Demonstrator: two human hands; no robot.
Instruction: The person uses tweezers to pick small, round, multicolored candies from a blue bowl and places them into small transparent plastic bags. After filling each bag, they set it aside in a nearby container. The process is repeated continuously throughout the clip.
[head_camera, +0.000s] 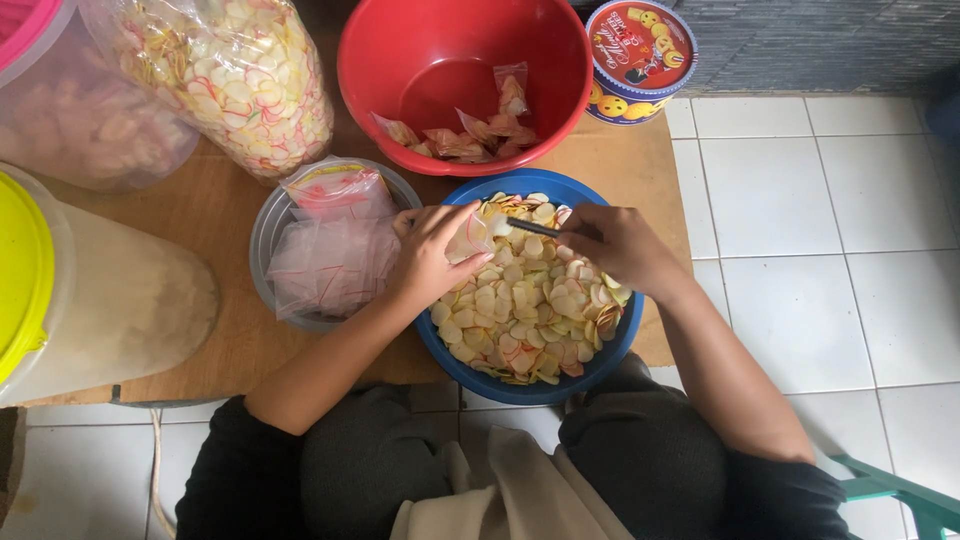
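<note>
At frame centre, the left hand (432, 255) pinches a small clear bag (470, 238) over a blue bowl (470, 375) of crackers (530, 300); the right hand (618, 245) grips a dark stick (532, 227). Brown mat (215, 215), white tiles (800, 200).

Blue bowl (610, 355): glossy smooth plastic. Red bowl (370, 80): same, shinier. Crackers (525, 305): matt, dry, pale with pink rims. Small bags (335, 255): thin clear plastic film, crinkled. Board (215, 215): matt brown wood-like surface. Floor tiles (790, 210): white, smooth, slight sheen. Round tin (640, 60): printed, glossy.
</note>
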